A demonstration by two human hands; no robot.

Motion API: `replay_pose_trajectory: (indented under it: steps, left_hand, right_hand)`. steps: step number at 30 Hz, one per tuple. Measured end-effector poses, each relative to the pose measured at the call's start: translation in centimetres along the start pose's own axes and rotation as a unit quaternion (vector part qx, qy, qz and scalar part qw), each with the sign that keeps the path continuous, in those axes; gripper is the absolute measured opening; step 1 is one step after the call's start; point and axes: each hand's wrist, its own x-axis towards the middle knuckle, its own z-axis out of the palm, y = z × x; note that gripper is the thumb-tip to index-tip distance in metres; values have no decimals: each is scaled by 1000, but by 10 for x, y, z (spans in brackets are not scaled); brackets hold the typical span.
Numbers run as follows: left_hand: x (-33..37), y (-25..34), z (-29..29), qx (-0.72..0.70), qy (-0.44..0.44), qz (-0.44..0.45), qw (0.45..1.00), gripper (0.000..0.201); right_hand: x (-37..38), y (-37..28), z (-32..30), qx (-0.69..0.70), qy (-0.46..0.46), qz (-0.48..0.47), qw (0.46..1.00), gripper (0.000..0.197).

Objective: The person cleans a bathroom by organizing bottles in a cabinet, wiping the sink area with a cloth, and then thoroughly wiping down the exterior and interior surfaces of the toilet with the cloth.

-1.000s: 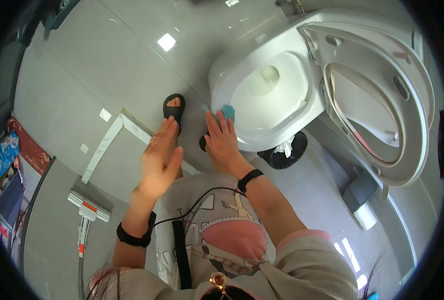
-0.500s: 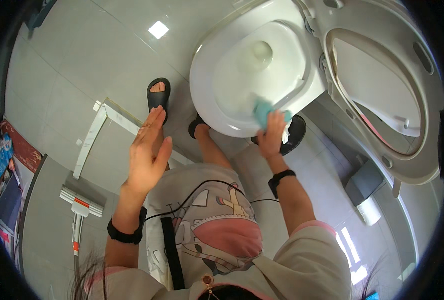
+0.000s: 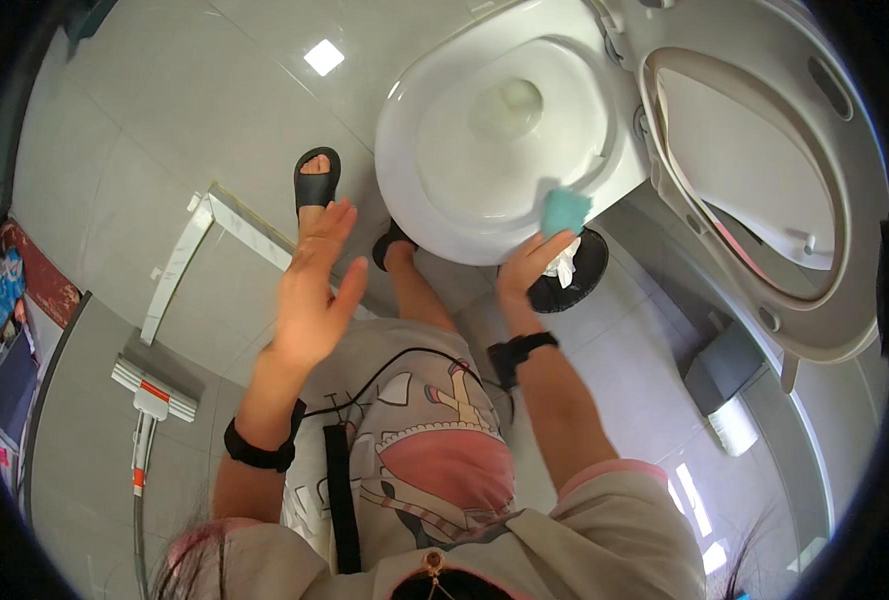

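- The left hand (image 3: 309, 295) hangs in the air above the floor tiles (image 3: 184, 130), palm flat and fingers spread, its grip released and holding nothing.
- The right hand (image 3: 526, 272) presses a small teal cloth (image 3: 565, 211) with its fingertips, grip closed on it.
- The cloth lies on the near right rim of the white toilet bowl (image 3: 434, 150).
- Just beside the bowl a black bin (image 3: 589, 275) holds white paper.
- The seat and lid (image 3: 764, 190) stand raised at the right.
- A flat mop (image 3: 152, 388) lies on the floor at the left.

Quantities: one toilet bowl (image 3: 494, 130), one teal sponge (image 3: 565, 211), one black bin (image 3: 574, 275), one mop (image 3: 149, 400), two black sandals (image 3: 316, 180).
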Motion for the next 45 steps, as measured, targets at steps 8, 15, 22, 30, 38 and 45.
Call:
replay_pose_trajectory:
  steps: [8, 15, 22, 30, 38, 45]
  left_hand:
    - [-4, -3, -26, 0, 22, -9, 1000, 40]
    - [5, 8, -82, -117, 54, -78, 989, 41]
    - [33, 15, -146, -113, 107, -115, 981, 41]
    - [99, 38, -122, 68, -39, -77, 994, 57]
    - [123, 50, -48, 117, -191, -47, 974, 62]
    - [164, 39, 8, 227, -167, 65, 957, 67]
  right_hand:
    - [-50, -81, 30, 274, 78, 421, 861, 42]
    - [-16, -38, 28, 441, 44, 606, 660, 29]
    - [6, -79, 12, 471, -129, 655, 576, 50]
    - [4, -35, 14, 445, -46, 655, 608, 62]
    - [11, -96, 15, 358, 90, 644, 670, 71]
    - [7, 4, 33, 255, 129, 436, 853, 61]
